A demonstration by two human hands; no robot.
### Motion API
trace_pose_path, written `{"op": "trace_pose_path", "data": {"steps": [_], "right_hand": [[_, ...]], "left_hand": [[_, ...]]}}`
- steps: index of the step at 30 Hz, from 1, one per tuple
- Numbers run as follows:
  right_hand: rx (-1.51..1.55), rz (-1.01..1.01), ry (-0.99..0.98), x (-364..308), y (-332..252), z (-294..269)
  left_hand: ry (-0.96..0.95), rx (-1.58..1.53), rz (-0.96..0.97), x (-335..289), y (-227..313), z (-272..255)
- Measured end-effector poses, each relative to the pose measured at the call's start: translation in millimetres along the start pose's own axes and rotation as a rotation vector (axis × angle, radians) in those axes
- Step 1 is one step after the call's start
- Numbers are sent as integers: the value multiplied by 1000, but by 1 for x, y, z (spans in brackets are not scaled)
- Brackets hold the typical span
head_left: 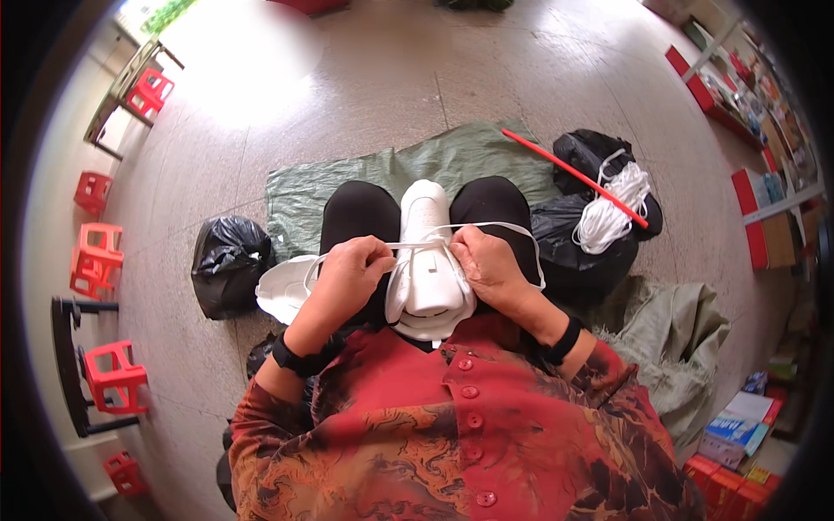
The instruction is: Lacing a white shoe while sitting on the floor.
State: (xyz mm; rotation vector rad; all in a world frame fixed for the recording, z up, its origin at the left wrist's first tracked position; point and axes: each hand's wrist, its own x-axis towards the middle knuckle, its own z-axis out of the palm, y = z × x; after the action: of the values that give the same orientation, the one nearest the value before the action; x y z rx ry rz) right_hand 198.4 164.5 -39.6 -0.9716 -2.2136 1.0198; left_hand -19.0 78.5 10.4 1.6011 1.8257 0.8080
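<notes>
A white shoe (425,207) rests between my knees, its toe pointing away from me and its tongue and opening toward me. A white shoelace (408,246) stretches across the shoe between my hands, and a loop of it trails over my right knee. My left hand (352,267) is closed on the lace just left of the shoe. At the shoe's right side, my right hand (488,262) pinches the lace, its fingertips partly hidden. Another white shoe (285,288) lies by my left thigh, with a lace end near it.
A bundle of white laces (613,208) and a red stick (573,178) lie on black plastic bags (584,161) at my right. Another black bag (228,265) stands left. Green woven sheeting (347,174) covers the floor ahead. Red stools (115,377) line the left; shelves (756,217) stand right.
</notes>
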Motion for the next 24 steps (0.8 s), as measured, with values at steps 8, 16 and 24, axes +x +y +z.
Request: {"op": "trace_pose_path", "data": {"steps": [8,16,24], "right_hand": [[-12,-34,21,1,-5,-1],[-6,-9,20,0,-6,1],[-11,11,7,1,-8,0]], "left_hand": [[-87,50,105,1,-6,-7],[5,393,133,3,-11,3],[9,274,163,9,-11,10]]}}
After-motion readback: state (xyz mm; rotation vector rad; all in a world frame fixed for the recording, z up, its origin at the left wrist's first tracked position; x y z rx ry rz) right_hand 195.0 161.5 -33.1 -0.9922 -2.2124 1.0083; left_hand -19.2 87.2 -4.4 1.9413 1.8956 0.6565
